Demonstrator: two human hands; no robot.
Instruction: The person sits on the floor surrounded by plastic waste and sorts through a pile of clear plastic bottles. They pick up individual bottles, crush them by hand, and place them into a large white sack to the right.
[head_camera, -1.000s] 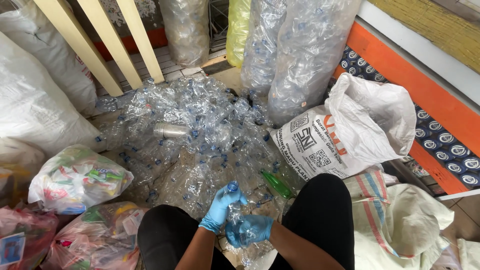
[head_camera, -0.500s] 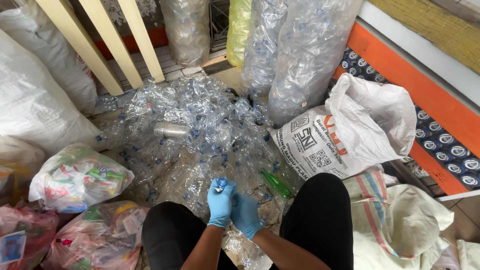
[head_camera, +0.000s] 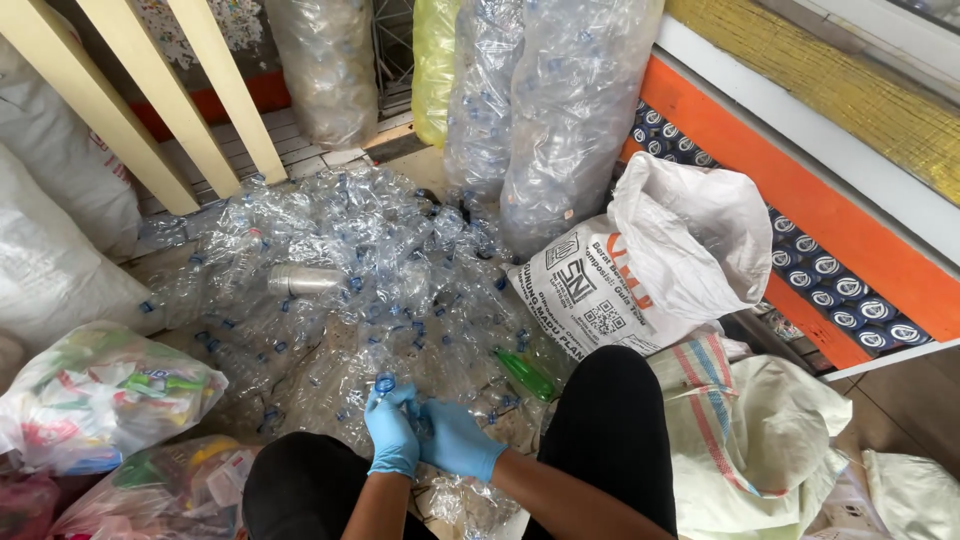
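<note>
Left hand (head_camera: 392, 436), blue-gloved, closed around clear plastic bottle (head_camera: 384, 392) just below its blue cap, fingers wrapped tight. Right hand (head_camera: 455, 441), also blue-gloved, pressed against left, fingers curled on the same bottle lower down; exact grip partly hidden behind left hand, probably closed on bottle body. Bottle held low between black-clad knees (head_camera: 610, 430), cap end pointing away toward pile of crushed clear bottles (head_camera: 340, 290).

Pile spread across floor directly ahead, touching hands' near edge. Silver can (head_camera: 305, 281) lying on its side within pile, well apart from hands. Green bottle (head_camera: 527, 374) lying tilted just right of hands, beside right knee. White printed sack (head_camera: 655, 265) open at right, touching pile. Tall clear bags of bottles (head_camera: 560, 110) upright behind pile. Bags of mixed coloured wrappers (head_camera: 100, 395) at left.
</note>
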